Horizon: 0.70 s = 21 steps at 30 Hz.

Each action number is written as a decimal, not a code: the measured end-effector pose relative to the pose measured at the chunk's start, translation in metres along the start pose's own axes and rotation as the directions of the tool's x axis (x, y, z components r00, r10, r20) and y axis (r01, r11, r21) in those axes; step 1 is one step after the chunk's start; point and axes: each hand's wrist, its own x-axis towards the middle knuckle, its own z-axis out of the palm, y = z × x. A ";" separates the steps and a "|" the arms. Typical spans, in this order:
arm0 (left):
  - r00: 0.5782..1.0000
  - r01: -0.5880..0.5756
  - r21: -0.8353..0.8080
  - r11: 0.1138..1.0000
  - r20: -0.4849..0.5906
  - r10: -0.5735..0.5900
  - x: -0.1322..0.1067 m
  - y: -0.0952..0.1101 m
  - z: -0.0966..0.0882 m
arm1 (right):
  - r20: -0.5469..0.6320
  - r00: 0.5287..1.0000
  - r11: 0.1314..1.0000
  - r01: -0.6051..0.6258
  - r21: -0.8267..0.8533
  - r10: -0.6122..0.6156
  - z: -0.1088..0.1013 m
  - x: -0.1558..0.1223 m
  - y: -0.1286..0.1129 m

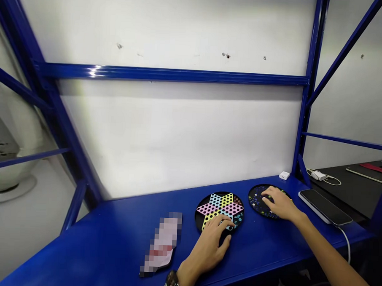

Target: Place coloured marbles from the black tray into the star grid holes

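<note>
At lower right, picking marbles [257,201] seemingly needs a fine pinch: right hand [279,203] parted, left hand [212,241] loosely spread over the game board [220,208].

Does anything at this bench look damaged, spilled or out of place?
Yes: the wall shows chipped spots above the rail, which suggests damage. Left of the star board, the pink item is masked by pixel blocks, so its condition can't be told.

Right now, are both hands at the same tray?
No, the left hand is at the star board, the right hand over another tray.
</note>
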 end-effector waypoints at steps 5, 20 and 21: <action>1.000 0.000 -0.013 1.000 0.009 0.000 0.000 0.001 0.000 | 0.002 0.972 0.964 -0.232 -0.129 0.234 -0.034 -0.006 0.069; 0.999 0.020 -0.025 0.999 0.035 -0.019 -0.001 0.001 0.000 | 0.267 0.932 0.968 -0.249 -0.028 0.247 -0.020 -0.011 0.085; 0.999 0.020 -0.026 0.999 0.035 -0.019 -0.001 0.001 0.000 | 0.273 0.933 0.970 -0.242 -0.004 0.234 -0.020 -0.011 0.084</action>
